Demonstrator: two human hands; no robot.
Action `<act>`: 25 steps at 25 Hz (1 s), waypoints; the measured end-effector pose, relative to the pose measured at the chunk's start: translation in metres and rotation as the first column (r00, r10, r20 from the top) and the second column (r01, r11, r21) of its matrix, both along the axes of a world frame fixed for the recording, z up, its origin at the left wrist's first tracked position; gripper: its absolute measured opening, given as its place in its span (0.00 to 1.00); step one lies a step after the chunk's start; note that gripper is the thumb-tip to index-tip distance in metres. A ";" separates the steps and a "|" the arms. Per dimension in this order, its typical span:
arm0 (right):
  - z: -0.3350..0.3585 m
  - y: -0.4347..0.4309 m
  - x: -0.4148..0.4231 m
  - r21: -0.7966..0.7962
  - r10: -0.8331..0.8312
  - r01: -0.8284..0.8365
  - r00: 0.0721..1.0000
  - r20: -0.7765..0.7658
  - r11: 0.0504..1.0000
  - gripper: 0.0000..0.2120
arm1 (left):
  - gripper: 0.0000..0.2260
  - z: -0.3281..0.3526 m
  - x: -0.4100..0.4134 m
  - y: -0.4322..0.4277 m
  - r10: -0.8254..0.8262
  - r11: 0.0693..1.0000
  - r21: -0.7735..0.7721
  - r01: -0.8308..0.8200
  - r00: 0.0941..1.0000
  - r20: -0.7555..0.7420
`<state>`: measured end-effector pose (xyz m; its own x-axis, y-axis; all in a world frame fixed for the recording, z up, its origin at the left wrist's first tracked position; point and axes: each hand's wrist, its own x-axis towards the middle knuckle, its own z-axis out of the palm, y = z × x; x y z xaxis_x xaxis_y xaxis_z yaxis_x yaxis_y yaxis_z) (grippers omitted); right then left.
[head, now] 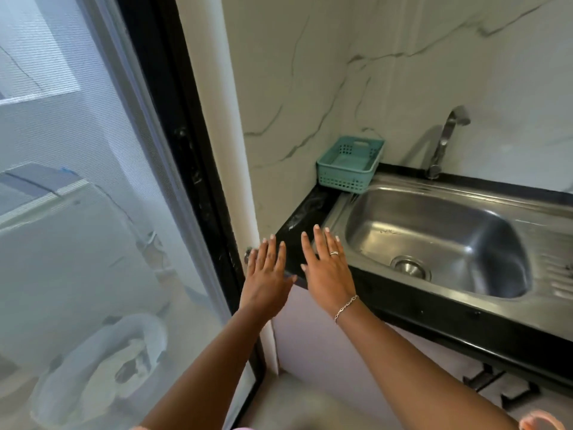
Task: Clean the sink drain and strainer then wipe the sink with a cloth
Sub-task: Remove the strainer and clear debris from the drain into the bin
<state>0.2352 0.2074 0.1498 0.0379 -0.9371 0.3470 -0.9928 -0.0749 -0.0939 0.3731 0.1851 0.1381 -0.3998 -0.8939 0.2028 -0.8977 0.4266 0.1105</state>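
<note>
My fingers [322, 240] are spread flat and hold nothing, on both sides: my left hand [266, 274] hovers off the corner of the black desk [305, 212], my right hand [330, 271] just beside it, over the desk's near-left edge and close to the rim of the steel sink [366, 262]. Neither hand touches the basin.

I judge the cleaning has not begun. The strainer [410, 268] sits seated in the drain at the bottom of the basin, toward the near wall, and the bowl looks dry with a few faint marks. The next move, I reckon, is to carry my right hand rightward and down into the basin and pinch the strainer's raised centre to lift it out.

I see no cloth anywhere; it will have to be found. A teal basket [347, 172] stands on the desk's back-left corner, just beside the sink rim, seemingly empty. The faucet [446, 138] rises behind the basin, clear of my path. A glass door [93, 212] is on my left. Nothing blocks the reach.
</note>
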 end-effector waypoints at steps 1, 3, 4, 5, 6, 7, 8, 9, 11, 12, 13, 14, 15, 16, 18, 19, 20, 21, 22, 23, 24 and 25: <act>0.005 -0.001 -0.014 -0.003 -0.013 0.013 1.000 0.007 1.000 0.30 | 0.30 0.006 -0.015 -0.004 -0.020 1.000 -0.003 0.020 1.000 0.004; 0.013 -0.003 -0.045 -0.005 -0.045 0.046 0.999 0.015 0.999 0.29 | 0.30 0.015 -0.046 -0.013 -0.054 0.999 0.004 0.054 0.999 0.003; 0.015 -0.004 -0.061 -0.002 -0.063 0.063 0.998 0.017 0.998 0.29 | 0.30 0.018 -0.062 -0.017 -0.067 0.998 0.005 0.067 0.998 0.009; 0.017 -0.005 -0.077 0.004 -0.078 0.078 0.997 0.017 0.997 0.29 | 0.30 0.021 -0.077 -0.021 -0.082 0.997 -0.001 0.082 0.996 0.021; 0.018 -0.006 -0.092 0.013 -0.091 0.091 0.996 0.015 0.996 0.28 | 0.30 0.022 -0.091 -0.025 -0.102 0.995 -0.004 0.102 0.994 0.033; 0.017 -0.007 -0.111 0.026 -0.109 0.109 0.994 0.011 0.994 0.28 | 0.30 0.023 -0.108 -0.027 -0.123 0.992 0.000 0.123 0.992 0.037; 0.016 -0.008 -0.130 0.036 -0.128 0.127 0.992 0.005 0.991 0.28 | 0.30 0.023 -0.126 -0.029 -0.144 0.990 0.009 0.144 0.989 0.034; 0.014 -0.010 -0.149 0.046 -0.145 0.145 0.989 0.002 0.988 0.27 | 0.30 0.022 -0.144 -0.032 -0.165 0.986 0.020 0.164 0.986 0.032; 0.007 -0.011 -0.187 0.076 -0.174 0.173 0.985 0.014 0.982 0.26 | 0.30 0.016 -0.181 -0.039 -0.202 0.978 0.054 0.200 0.979 0.037; 0.002 -0.010 -0.205 0.092 -0.187 0.184 0.982 0.026 0.979 0.26 | 0.30 0.012 -0.198 -0.041 -0.211 0.976 0.070 0.207 0.977 0.044; -0.003 -0.009 -0.222 0.109 -0.200 0.195 0.979 0.038 0.975 0.25 | 0.30 0.008 -0.214 -0.042 -0.218 0.973 0.084 0.214 0.974 0.053; -0.007 -0.007 -0.237 0.126 -0.214 0.206 0.976 0.051 0.970 0.25 | 0.29 0.005 -0.227 -0.042 -0.229 0.970 0.095 0.222 0.971 0.063; -0.010 -0.006 -0.250 0.145 -0.229 0.218 0.971 0.066 0.965 0.24 | 0.29 0.003 -0.237 -0.043 -0.242 0.966 0.105 0.234 0.968 0.070; -0.013 -0.004 -0.264 0.159 -0.245 0.231 0.966 0.079 0.960 0.23 | 0.29 0.000 -0.248 -0.044 -0.256 0.962 0.113 0.247 0.964 0.075; -0.019 -0.003 -0.287 0.173 -0.264 0.245 0.960 0.094 0.954 0.22 | 0.29 -0.005 -0.266 -0.047 -0.271 0.957 0.129 0.260 0.960 0.075; -0.021 -0.002 -0.297 0.186 -0.274 0.252 0.956 0.105 0.950 0.22 | 0.29 -0.007 -0.272 -0.048 -0.271 0.955 0.146 0.260 0.961 0.063; -0.023 -0.002 -0.305 0.202 -0.283 0.256 0.952 0.115 0.945 0.22 | 0.29 -0.008 -0.278 -0.049 -0.265 0.953 0.167 0.254 0.963 0.049; -0.025 -0.003 -0.312 0.217 -0.286 0.256 0.951 0.120 0.942 0.22 | 0.29 -0.010 -0.283 -0.050 -0.257 0.952 0.185 0.245 0.966 0.039; -0.027 -0.003 -0.317 0.231 -0.287 0.254 0.950 0.121 0.939 0.22 | 0.29 -0.012 -0.286 -0.051 -0.248 0.951 0.197 0.236 0.968 0.037; -0.030 -0.004 -0.322 0.247 -0.290 0.254 0.949 0.122 0.935 0.22 | 0.29 -0.014 -0.288 -0.053 -0.247 0.950 0.207 0.233 0.968 0.042; -0.033 -0.006 -0.326 0.266 -0.297 0.256 0.947 0.127 0.930 0.22 | 0.29 -0.016 -0.292 -0.055 -0.251 0.948 0.214 0.236 0.967 0.045; -0.035 -0.008 -0.331 0.289 -0.307 0.259 0.942 0.138 0.922 0.22 | 0.29 -0.019 -0.295 -0.058 -0.256 0.945 0.222 0.240 0.965 0.046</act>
